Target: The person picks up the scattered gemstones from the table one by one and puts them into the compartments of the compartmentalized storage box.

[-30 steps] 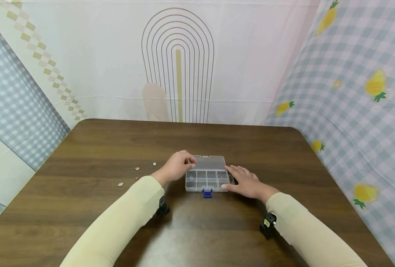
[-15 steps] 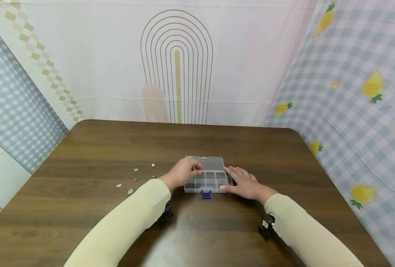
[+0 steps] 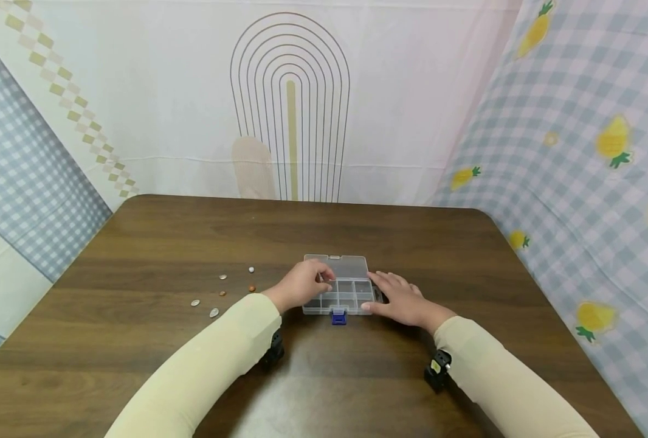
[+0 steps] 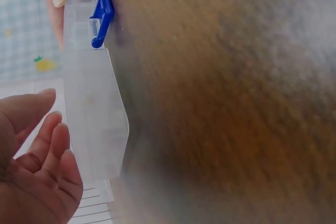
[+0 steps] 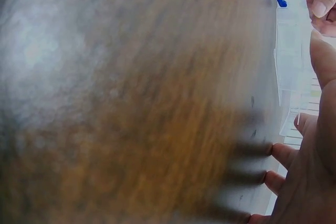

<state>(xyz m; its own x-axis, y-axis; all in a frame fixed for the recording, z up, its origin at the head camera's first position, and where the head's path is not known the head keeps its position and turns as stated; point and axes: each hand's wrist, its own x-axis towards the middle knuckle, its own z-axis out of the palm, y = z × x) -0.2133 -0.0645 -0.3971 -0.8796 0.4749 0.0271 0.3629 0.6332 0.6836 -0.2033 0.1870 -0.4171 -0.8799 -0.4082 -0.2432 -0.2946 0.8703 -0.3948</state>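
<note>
A clear plastic compartment box (image 3: 347, 298) with a blue latch (image 3: 339, 317) stands on the table, its lid (image 3: 351, 265) laid back away from the person. Over the box's left half hovers my left hand (image 3: 304, 283). In the left wrist view its thumb (image 4: 31, 109) and loosely bent fingers stand apart, with nothing visible between them. My right hand (image 3: 403, 301) rests against the box's right end, thumb near the front corner and other fingers spread. The right wrist view shows some of its fingertips (image 5: 274, 181) down at the table surface. The left compartments are partly hidden.
Left of the box, several small pieces lie scattered on the brown wooden table (image 3: 154, 255): a round white one (image 3: 251, 269), pale oval ones such as this shell-like piece (image 3: 214, 312), and brown ones (image 3: 252, 288). Printed cloth (image 3: 400, 91) hangs behind the table.
My left hand has moved a little right and toward the box's middle, uncovering more small pieces on the table. My right hand has stayed at the box's right end.
</note>
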